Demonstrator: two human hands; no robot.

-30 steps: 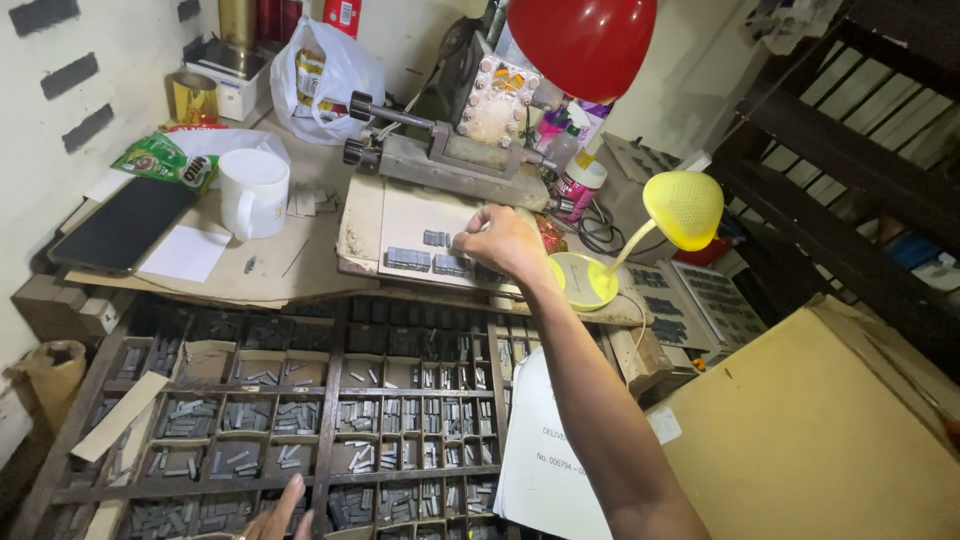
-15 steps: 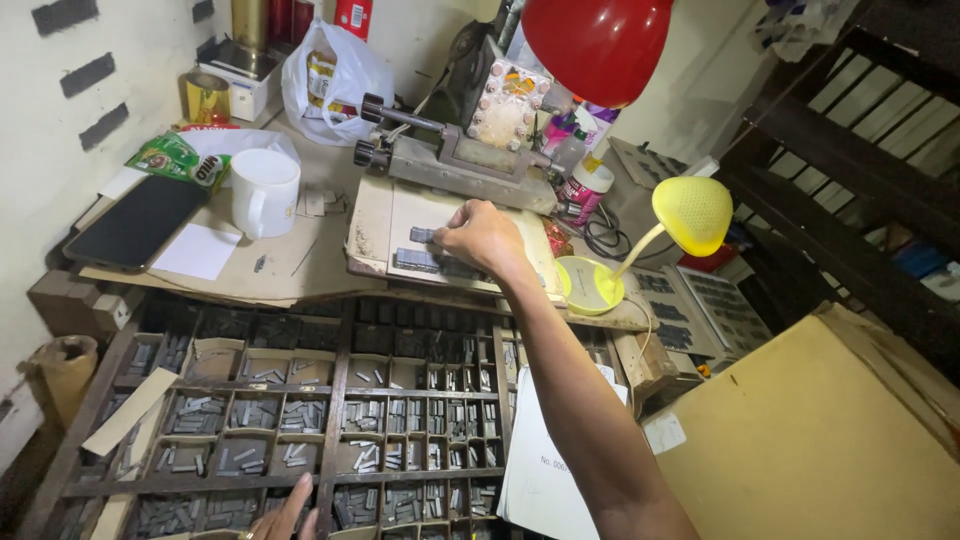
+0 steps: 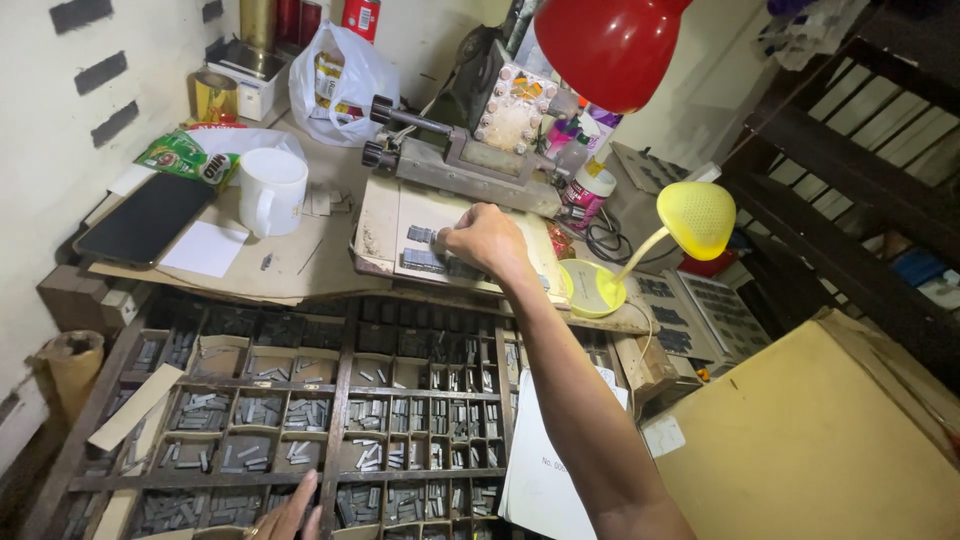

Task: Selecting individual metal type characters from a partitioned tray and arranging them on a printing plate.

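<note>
Right hand [image 3: 487, 240] curled, fingertips pinching metal type [image 3: 424, 248] on pale tray [image 3: 385, 225]; type rows running crosswise just left of knuckles, long axis roughly level; exact piece gripped hidden under fingers; left hand [image 3: 288, 515] cut off at bottom edge, fingers loose over wooden type case [image 3: 340, 400], grasp impossible to tell; white mug [image 3: 270, 190] farther left on cluttered brown bench; red lamp [image 3: 612, 45] above.
</note>
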